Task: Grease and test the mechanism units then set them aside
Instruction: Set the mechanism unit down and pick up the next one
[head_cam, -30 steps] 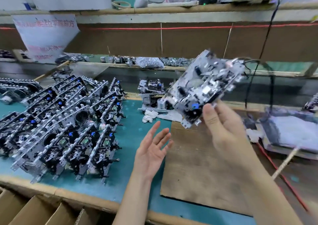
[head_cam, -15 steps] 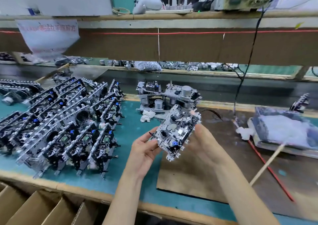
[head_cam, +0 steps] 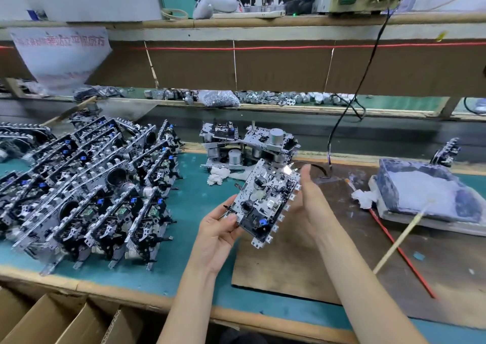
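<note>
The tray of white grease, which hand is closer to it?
Right. The right hand holds the mechanism unit on the side toward the grease tray; the left hand grips the unit's far side.

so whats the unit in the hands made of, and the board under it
The mechanism unit looks like stamped sheet metal, bright and shiny: it glints and has perforated, tabbed edges. Dark parts and a small blue piece on it are probably plastic. The board looks like brown fibreboard or heavy cardboard, matte and scuffed; which one is unclear.
</note>
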Demonstrator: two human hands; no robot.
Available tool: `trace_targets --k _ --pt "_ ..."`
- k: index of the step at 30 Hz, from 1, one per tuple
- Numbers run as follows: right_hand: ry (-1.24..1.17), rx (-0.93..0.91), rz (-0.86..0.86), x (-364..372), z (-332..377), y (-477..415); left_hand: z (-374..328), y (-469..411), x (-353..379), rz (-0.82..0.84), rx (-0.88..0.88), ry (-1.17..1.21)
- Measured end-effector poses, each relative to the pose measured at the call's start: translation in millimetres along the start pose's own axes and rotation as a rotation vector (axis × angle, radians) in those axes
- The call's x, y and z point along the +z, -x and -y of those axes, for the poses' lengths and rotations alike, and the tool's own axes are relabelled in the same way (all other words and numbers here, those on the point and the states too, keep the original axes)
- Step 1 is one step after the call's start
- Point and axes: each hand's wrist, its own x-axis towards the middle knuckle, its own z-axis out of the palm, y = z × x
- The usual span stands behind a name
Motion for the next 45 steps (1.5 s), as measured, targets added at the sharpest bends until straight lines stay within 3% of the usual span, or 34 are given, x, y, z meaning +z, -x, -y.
trace_targets --k 2,3,10,14,16,18,25,31,38,41,45 --pt "0.078 -0.053 -0.231 1 4 -7 -2 0 -1 0.01 0.005 -0.045" --pt "0.08 -0.07 -0.267 2 6 -8 -3 0 -2 0.013 0.007 -0.062" --pt "0.244 -0.074 -0.326 3 14 -26 -9 2 -5 -0.013 0.012 -0.112" --pt "0.134 -0.031 -0.36 0 10 -33 -11 2 -6 -0.043 0.02 -0.059" --pt "0.259 0.156 -0.259 -2 7 -31 -14 2 -6 -0.034 0.034 -0.047" --pt "0.359 0.212 -0.136 -3 5 -25 -17 2 -5 -0.022 0.049 -0.04" --pt "0.286 -0.408 0.079 26 27 -1 -38 8 6 -0.063 0.115 0.024" --pt "0.268 -0.608 0.269 85 48 15 -88 42 0 -0.176 0.22 0.017" --pt "0.37 -0.822 0.541 173 37 26 -145 117 -59 -0.518 0.322 0.116" --pt "0.501 -0.863 0.705 207 21 33 -160 165 -81 -0.527 0.304 0.221" --pt "0.661 -0.855 0.903 244 -9 49 -159 217 -118 -0.522 0.255 0.189"
